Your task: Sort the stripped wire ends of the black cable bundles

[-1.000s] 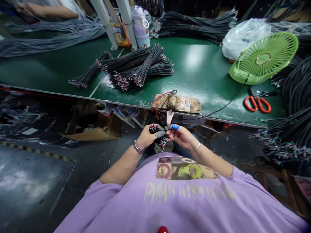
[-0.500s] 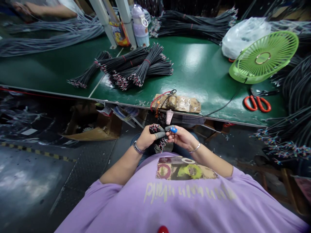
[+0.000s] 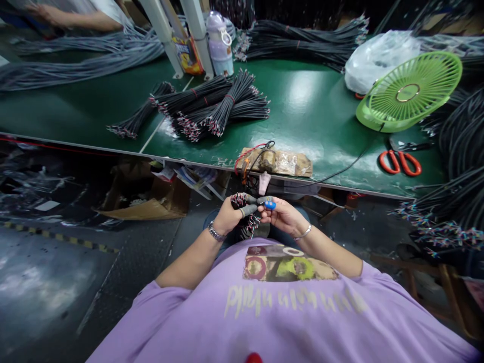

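My left hand (image 3: 228, 216), with dark finger covers, is closed around a bundle of short black cables (image 3: 239, 200) whose red and white wire ends stick out. More wire ends (image 3: 249, 225) hang below its thumb. My right hand (image 3: 280, 214) is pinched close against the left one, its fingertips meeting at the cable ends. A blue cover (image 3: 269, 204) sits on one of its fingers. What lies between the right fingertips is too small to make out. Both hands are in front of my body, below the table's front edge.
On the green table (image 3: 302, 111) lie tied black cable bundles (image 3: 212, 106), a taped wooden block (image 3: 291, 162), red-handled scissors (image 3: 400, 162), a green fan (image 3: 408, 93) and a plastic bag (image 3: 380, 60). A bottle (image 3: 219, 45) stands behind. A co-worker's arm (image 3: 79, 20) shows at upper left.
My hands stay together in nearly the same place, with only slight finger movement. The whole view has shifted a little; nothing on the table has visibly moved.
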A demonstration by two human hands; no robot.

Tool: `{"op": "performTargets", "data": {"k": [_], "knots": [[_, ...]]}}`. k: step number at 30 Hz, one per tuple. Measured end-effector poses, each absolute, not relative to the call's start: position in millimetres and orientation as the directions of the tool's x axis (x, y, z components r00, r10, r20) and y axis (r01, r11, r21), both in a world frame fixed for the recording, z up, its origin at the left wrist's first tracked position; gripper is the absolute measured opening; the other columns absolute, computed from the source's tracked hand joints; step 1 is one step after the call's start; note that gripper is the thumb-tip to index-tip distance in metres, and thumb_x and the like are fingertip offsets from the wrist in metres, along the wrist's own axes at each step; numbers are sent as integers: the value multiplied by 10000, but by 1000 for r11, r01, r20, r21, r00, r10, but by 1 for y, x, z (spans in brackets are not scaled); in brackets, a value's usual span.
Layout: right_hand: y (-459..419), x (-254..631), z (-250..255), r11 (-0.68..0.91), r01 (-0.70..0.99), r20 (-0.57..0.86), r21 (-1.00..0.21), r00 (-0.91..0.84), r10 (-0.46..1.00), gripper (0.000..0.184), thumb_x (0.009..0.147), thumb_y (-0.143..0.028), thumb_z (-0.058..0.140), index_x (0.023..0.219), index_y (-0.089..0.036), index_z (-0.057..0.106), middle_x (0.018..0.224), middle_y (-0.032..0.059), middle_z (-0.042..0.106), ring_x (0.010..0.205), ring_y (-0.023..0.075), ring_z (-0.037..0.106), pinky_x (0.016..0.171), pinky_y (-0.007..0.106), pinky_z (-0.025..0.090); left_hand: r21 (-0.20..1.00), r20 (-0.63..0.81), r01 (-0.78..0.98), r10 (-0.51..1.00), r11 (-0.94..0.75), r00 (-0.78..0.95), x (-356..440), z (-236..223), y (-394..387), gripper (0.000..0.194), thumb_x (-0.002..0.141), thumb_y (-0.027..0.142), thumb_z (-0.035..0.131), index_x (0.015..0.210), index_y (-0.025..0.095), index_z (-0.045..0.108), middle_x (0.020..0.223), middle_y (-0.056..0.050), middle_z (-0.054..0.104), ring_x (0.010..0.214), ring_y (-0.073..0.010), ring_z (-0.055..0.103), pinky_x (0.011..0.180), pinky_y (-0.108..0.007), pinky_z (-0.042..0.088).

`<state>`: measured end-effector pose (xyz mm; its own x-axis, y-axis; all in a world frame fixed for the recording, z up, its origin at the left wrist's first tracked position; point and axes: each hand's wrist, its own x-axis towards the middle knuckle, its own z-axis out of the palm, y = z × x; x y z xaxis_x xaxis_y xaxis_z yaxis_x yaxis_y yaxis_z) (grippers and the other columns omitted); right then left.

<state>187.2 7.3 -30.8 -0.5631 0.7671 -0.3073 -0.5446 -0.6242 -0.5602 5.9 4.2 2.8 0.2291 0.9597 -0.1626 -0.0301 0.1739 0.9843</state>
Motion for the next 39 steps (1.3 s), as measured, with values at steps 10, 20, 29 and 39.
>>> {"op": "performTargets", "data": {"k": [10, 20, 29, 39], "knots": [[7, 186, -29, -654, -539, -340, -531, -571, 747, 191, 717, -218, 735, 837, -145, 605, 752, 27, 729, 574, 106, 665, 589, 247, 592, 988, -142, -19, 961, 151, 236, 6, 5, 3, 198, 629, 248, 762, 743, 125, 659, 623, 6, 634, 566, -100, 551, 571, -222, 451], [6, 185, -29, -655, -533, -346, -536, -569, 746, 180, 733, -211, 719, 842, -146, 592, 765, 30, 724, 610, 118, 677, 607, 258, 595, 985, -162, -22, 961, 171, 226, 7, 7, 1, 219, 609, 255, 772, 737, 125, 650, 591, 10, 620, 534, -107, 548, 538, -228, 444], [7, 185, -31, -664, -534, -326, -523, -594, 735, 213, 706, -211, 746, 845, -150, 596, 760, 18, 717, 611, 110, 668, 609, 257, 590, 985, -156, -36, 959, 169, 235, 5, 3, 3, 215, 613, 236, 772, 748, 124, 648, 610, 9, 627, 547, -101, 551, 548, -219, 452], [8, 185, -22, -445, -428, -251, -786, -436, 864, 276, 625, -242, 801, 843, -135, 671, 718, 30, 716, 601, 113, 671, 588, 216, 562, 991, -128, -2, 976, 131, 178, 5, 4, 4, 185, 629, 252, 759, 732, 124, 674, 676, -19, 672, 619, -129, 598, 631, -253, 494]]}}
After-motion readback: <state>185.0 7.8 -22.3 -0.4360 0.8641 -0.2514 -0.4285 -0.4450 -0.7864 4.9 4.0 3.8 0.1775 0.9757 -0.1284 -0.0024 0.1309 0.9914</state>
